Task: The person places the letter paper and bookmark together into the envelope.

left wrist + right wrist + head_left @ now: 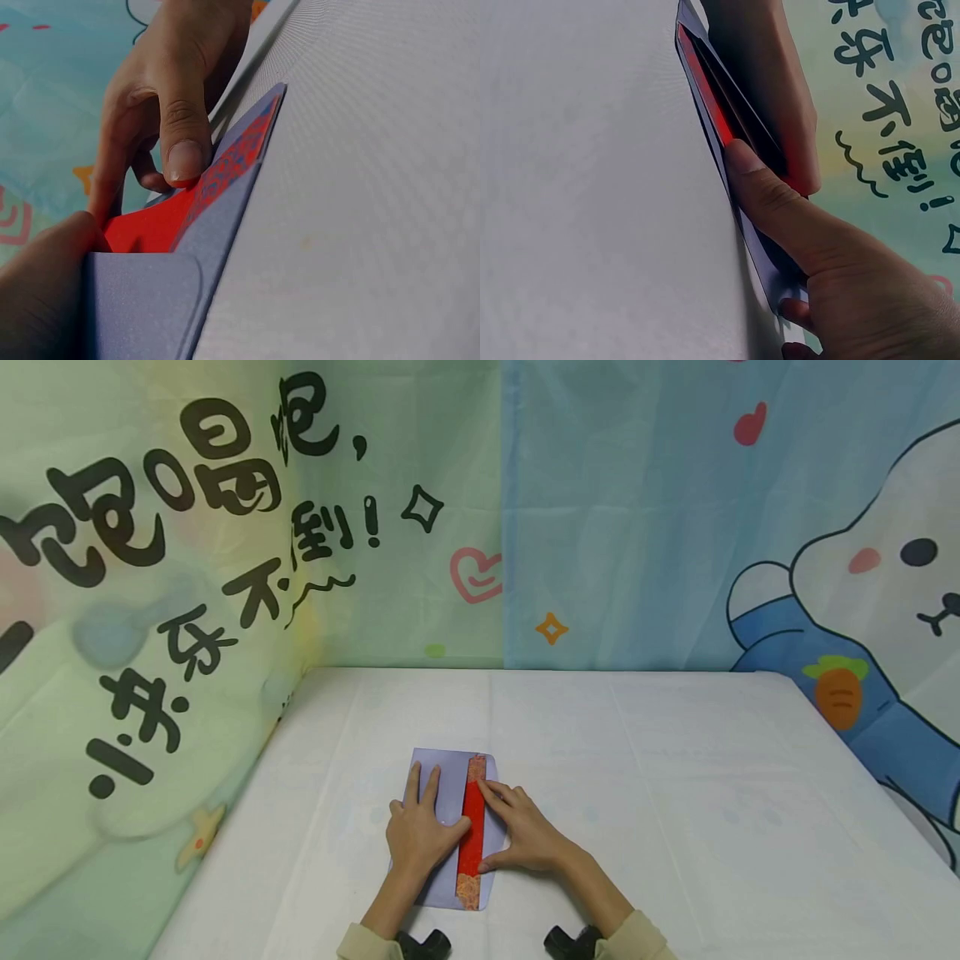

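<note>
A flat purple folder-like piece (444, 785) lies on the white table, with rounded right corners. Along its right part runs a strip of red paper (472, 835) with patterned ends. In the left wrist view the red paper (154, 225) goes in under the purple cover (142, 300). My left hand (420, 835) presses on the purple cover with spread fingers, its thumb reaching the red strip. From the right, my right hand (528, 835) touches the strip's right edge with thumb and index finger spread apart. In the right wrist view its thumb (761, 180) rests on the red.
The white tablecloth (675, 793) spreads around the purple piece. Printed curtains (615, 510) with lettering and a cartoon animal stand behind and to the left. Black wrist devices (423, 946) show beside the sleeves at the bottom edge.
</note>
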